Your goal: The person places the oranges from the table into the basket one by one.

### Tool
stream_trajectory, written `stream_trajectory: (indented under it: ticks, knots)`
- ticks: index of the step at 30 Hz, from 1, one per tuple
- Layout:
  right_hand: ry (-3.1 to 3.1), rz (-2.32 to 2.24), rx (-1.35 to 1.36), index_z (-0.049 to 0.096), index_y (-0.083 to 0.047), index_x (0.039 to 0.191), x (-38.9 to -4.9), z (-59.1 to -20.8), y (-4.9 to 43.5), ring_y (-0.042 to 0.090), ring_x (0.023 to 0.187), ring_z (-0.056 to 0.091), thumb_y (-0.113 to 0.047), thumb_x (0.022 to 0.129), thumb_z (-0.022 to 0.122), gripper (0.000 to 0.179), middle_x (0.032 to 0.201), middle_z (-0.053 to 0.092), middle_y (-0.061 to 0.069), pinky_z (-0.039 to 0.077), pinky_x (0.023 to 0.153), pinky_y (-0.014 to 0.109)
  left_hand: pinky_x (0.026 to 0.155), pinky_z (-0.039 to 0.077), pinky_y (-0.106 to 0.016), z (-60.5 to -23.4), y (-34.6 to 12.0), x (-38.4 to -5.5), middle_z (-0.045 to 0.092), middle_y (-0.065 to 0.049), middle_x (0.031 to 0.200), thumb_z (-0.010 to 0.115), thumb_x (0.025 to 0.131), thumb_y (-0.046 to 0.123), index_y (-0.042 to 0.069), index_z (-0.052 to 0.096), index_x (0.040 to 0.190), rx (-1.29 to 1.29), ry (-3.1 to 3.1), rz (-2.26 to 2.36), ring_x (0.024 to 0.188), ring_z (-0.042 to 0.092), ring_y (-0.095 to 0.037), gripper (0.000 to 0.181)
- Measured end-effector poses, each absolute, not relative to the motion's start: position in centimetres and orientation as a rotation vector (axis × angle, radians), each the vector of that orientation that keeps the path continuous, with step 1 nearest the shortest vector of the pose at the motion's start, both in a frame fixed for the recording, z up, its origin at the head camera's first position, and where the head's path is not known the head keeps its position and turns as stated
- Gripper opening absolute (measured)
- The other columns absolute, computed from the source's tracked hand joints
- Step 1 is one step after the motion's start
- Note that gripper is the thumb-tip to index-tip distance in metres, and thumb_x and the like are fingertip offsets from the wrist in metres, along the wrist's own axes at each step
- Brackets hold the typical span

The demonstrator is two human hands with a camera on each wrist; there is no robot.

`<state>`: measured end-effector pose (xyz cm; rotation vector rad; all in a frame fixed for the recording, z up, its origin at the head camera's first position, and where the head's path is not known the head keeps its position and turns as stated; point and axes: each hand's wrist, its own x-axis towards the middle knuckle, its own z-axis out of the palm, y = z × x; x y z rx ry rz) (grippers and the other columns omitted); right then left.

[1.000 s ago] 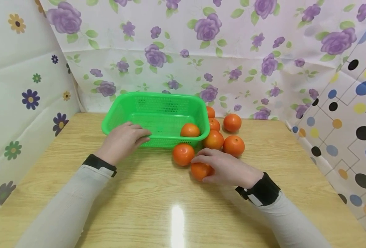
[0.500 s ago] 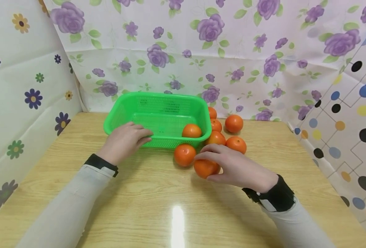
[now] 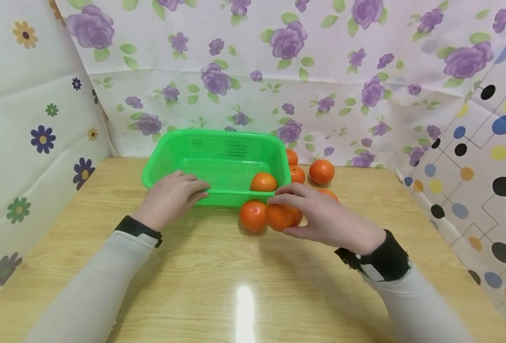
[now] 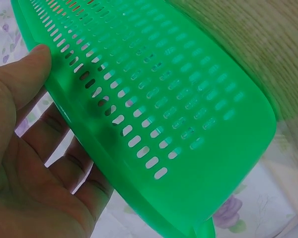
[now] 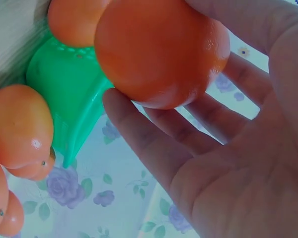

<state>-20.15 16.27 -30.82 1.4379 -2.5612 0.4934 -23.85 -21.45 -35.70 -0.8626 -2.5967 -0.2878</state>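
A green plastic basket (image 3: 218,197) with perforated sides stands on the table. At its near rim, my left hand (image 3: 171,197) grips the edge; in the left wrist view the thumb (image 4: 37,64) lies on the outer side and the fingers pass behind the rim. My right hand (image 3: 323,216) holds an orange (image 3: 281,218) just outside the basket's near right corner, thumb on one side and fingers on the other. In the right wrist view this orange (image 5: 159,54) hangs off the table. One orange (image 3: 263,182) lies inside the basket, and another orange (image 3: 253,216) sits against its front.
Several more oranges stand right of the basket, among them one orange (image 3: 321,172) near the back wall; some are partly hidden by my right hand. A floral sheet (image 3: 244,95) rises behind the wooden table (image 3: 184,286), with patterned sheets on both sides.
My right hand has lifted the orange from the table and brought it up toward the basket's near right corner. The left hand stays on the rim.
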Motion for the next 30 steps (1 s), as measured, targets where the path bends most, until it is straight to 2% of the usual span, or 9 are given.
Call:
stream_trajectory:
  ticks: [8, 14, 18, 24, 30]
  knots:
    - [-2.528, 0.498, 1.398, 0.071, -0.013, 0.143, -21.7, -29.6, 15.9, 0.028, 0.130, 0.063, -0.014, 0.089, 0.096, 0.059, 0.141, 0.064, 0.009, 0.061, 0.104, 0.040, 0.090, 0.060, -0.045, -35.7, -21.4, -23.8, 0.081, -0.008, 0.106, 0.082, 0.103, 0.019, 0.009, 0.084, 0.117, -0.868, -2.595, -0.276, 0.099, 0.072, -0.032, 0.018]
    - [-2.597, 0.503, 1.328, 0.069, -0.014, 0.147, -22.6, -29.3, 15.8, 0.027, 0.133, 0.062, -0.017, 0.093, 0.092, 0.059, 0.145, 0.063, 0.009, 0.059, 0.108, 0.042, 0.093, 0.060, -0.046, -35.6, -21.3, -23.8, 0.081, -0.008, 0.107, 0.082, 0.102, 0.018, 0.008, 0.084, 0.118, -0.868, -2.592, -0.281, 0.101, 0.073, -0.032, 0.019]
    - [-2.621, 0.514, 1.296, 0.068, -0.013, 0.146, -23.3, -29.2, 15.5, 0.026, 0.130, 0.064, -0.017, 0.094, 0.091, 0.057, 0.146, 0.062, 0.008, 0.060, 0.106, 0.043, 0.093, 0.060, -0.046, -35.7, -21.3, -23.7, 0.081, -0.009, 0.107, 0.083, 0.102, 0.017, 0.007, 0.085, 0.118, -0.866, -2.592, -0.284, 0.102, 0.073, -0.032, 0.019]
    - [-2.633, 0.499, 1.257, 0.068, -0.012, 0.146, -24.5, -29.0, 15.1, 0.033, 0.129, 0.061, -0.014, 0.093, 0.092, 0.058, 0.147, 0.061, 0.011, 0.062, 0.100, 0.047, 0.094, 0.060, -0.047, -35.7, -21.3, -23.7, 0.081, -0.009, 0.109, 0.082, 0.103, 0.018, 0.008, 0.084, 0.119, -0.859, -2.598, -0.279, 0.103, 0.073, -0.033, 0.019]
    - [-2.640, 0.484, 1.230, 0.068, -0.008, 0.146, -25.7, -28.7, 14.6, 0.034, 0.127, 0.061, -0.011, 0.091, 0.093, 0.060, 0.144, 0.061, 0.014, 0.060, 0.103, 0.046, 0.094, 0.061, -0.046, -35.8, -21.3, -23.8, 0.081, -0.008, 0.109, 0.081, 0.103, 0.020, 0.009, 0.084, 0.119, -0.860, -2.600, -0.269, 0.103, 0.073, -0.033, 0.020]
